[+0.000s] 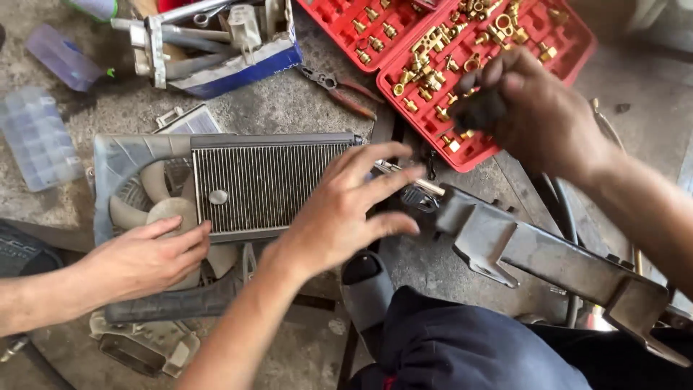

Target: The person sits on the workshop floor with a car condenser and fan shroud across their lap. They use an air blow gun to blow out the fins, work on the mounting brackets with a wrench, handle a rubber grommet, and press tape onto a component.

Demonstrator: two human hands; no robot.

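The finned heat-exchanger core [263, 180] lies flat on the concrete floor [289, 108] at centre left of the frame, its metal pipe stubs [415, 186] pointing right. The person's left hand [346, 209] reaches in from the bottom centre and sits over the right end of the core; its grip is spread, fingers fanned apart and holding nothing, with the fingertips [404, 177] beside the pipe stubs. Motion blur prevents confirming contact. The person's right hand [538, 108] is raised at upper right above the red case of brass fittings [462, 155]; its grip is pressed together around a small dark lump [476, 110], which is too blurred to identify. A grey metal bracket [548, 253] runs from the pipe stubs toward the lower right corner. Left of the core, a plastic fan in its shroud [137, 191] lies partly under it, and another person's hand [148, 260] rests flat on the fan from the left edge. Red-handled pliers [343, 88] lie on the floor between the core and the red case. A clear compartment box [36, 141] lies at the left edge
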